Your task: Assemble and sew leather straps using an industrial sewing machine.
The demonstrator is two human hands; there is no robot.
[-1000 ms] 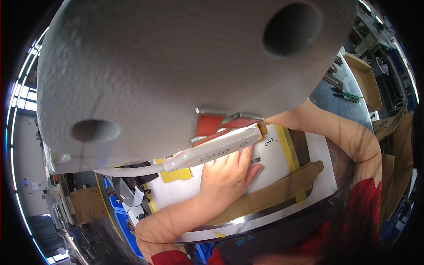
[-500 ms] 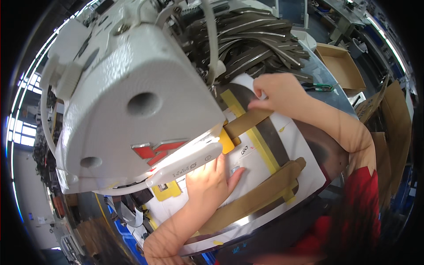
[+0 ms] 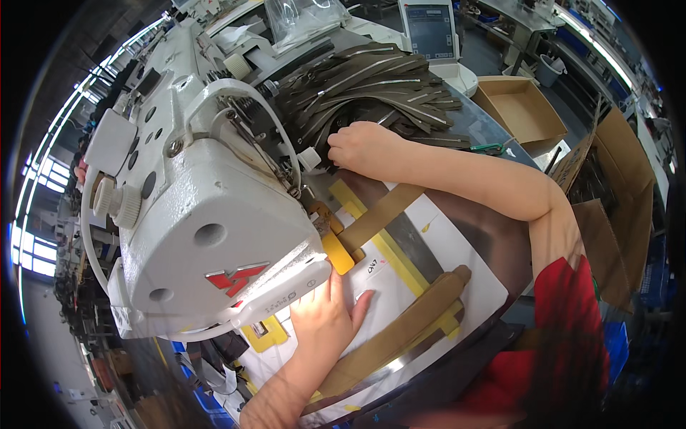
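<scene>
One sewing machine head (image 3: pixel 214 264): white, at left; it and its lamp bar (image 3: pixel 275 297) hide the needle area from us.
Left hand (image 3: pixel 319 318): palm down and unclenched on the white board (image 3: pixel 482 286), thumb spread; we lose its fingertips at the lamp bar.
Right hand (image 3: pixel 366 151): fingers curled, near the dark strip pile (image 3: pixel 379 89); we cannot tell whether it grips anything.
Short brown strip (image 3: pixel 382 213): over the board, between the yellow guide (image 3: pixel 339 254) and the right forearm; both ends are hidden from us there. Its long axis climbs from lower left to upper right.
Long brown strip (image 3: pixel 400 336): nearer the body, slanting the same way, rounded end at upper right, lower-left end beside the left forearm.
Red sleeve (image 3: pixel 561 307): at lower right, partly lost to us behind dark blurred streaks.
Right hand's shift: half a second ago we saw it beside the short strip's upper end; now it is farther left, close to the pile. The left hand stays at the lamp bar, and a screen (image 3: pixel 430 32) has come into our view.
</scene>
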